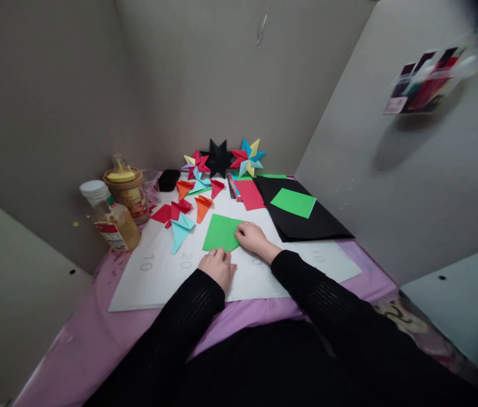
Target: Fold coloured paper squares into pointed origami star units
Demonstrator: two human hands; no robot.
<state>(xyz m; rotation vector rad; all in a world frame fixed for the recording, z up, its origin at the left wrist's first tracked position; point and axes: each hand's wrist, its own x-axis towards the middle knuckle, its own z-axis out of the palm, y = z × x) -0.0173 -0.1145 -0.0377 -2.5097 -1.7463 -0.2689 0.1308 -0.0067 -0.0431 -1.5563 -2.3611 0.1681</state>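
Note:
A green sheet of paper (pixel 220 230) lies in front of me on a large white sheet (pixel 171 288), with its lower right corner seemingly folded or angled. My right hand (pixel 253 238) is closed, its fingers pinching the green paper's right edge. At the lower edge, my left hand (pixel 218 268) presses the same paper down with its fingers together. Left of the green paper are folded pieces: a light blue one (pixel 182 228), an orange one (pixel 203 208) and a red one (pixel 180 209). My fingers cover part of the green paper's edges.
Paper stars, including a black one (pixel 219 158), lean on the back wall. At right, a black folder or sheet (pixel 298 223) carries more green paper (pixel 293 202); red paper (pixel 250 195) lies beside it. A white-capped bottle (pixel 115 223) and brown-lidded jar (pixel 130 195) stand left.

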